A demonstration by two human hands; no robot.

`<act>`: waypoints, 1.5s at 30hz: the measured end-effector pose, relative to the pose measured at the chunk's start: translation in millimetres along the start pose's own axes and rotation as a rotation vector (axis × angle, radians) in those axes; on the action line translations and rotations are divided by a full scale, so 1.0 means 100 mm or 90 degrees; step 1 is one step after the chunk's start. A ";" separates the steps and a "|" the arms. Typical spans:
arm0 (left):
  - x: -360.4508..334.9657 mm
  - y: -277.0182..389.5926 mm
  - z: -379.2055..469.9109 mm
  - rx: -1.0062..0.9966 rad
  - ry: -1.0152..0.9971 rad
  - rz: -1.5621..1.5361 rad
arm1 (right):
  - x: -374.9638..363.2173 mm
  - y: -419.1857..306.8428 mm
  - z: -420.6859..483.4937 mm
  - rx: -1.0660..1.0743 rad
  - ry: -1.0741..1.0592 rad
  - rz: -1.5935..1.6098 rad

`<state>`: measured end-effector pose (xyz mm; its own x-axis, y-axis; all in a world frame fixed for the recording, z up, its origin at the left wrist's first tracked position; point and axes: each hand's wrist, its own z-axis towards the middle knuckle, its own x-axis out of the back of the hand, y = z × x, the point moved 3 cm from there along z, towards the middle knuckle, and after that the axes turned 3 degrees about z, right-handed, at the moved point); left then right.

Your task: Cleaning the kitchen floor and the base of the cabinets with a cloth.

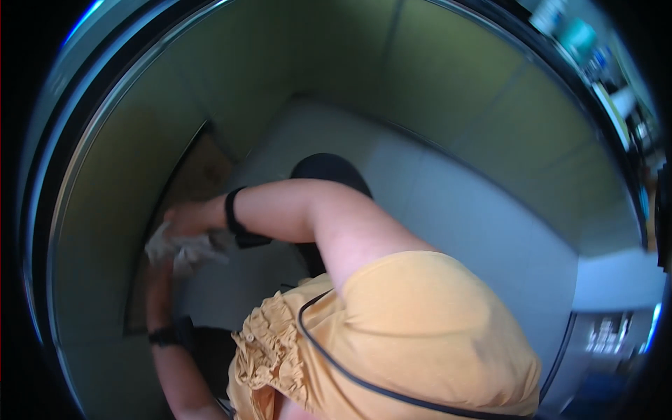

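Note:
A crumpled pale cloth (185, 253) is bunched between my two hands, off to the left and low by the cabinet fronts. My right hand (188, 218) grips it from above, blurred, with a black band (233, 212) around the wrist. From below, my left hand (161, 269) meets the same cloth, and its fingers are mostly covered by it. Just behind the hands, a brown, dark-edged opening or panel (197, 168) shows in the olive cabinet front (113, 173); blur hides which it is.
Olive cabinet fronts (472, 89) curve around a grey floor (462, 199). Countertop edges run along the rim of the view, with bottles and containers (577, 39) at upper right. A black cable (357, 375) crosses my yellow top (430, 336). My dark-clothed knee (331, 168) is bent.

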<state>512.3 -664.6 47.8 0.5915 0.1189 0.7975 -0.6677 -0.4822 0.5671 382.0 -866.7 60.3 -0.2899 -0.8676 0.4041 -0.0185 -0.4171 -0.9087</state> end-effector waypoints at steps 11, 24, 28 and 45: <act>0.02 0.49 -0.34 0.046 -0.050 -0.434 | -0.09 0.00 -0.06 0.041 -0.016 -0.111; 0.02 0.42 -0.24 -0.041 -0.162 -0.598 | -0.46 0.17 0.13 -0.016 -0.086 -0.052; 0.00 0.11 -0.22 -0.069 -0.289 -0.669 | -0.58 0.13 0.16 -0.004 -0.133 -0.074; -0.08 -0.09 -0.03 0.088 -0.033 -0.433 | -0.73 0.24 0.23 -0.002 -0.190 -0.095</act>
<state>512.1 -658.5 37.2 0.8812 0.3943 0.2608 -0.0786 -0.4218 0.9033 424.8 -819.9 11.7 0.0089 -0.8380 0.5456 -0.0422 -0.5455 -0.8371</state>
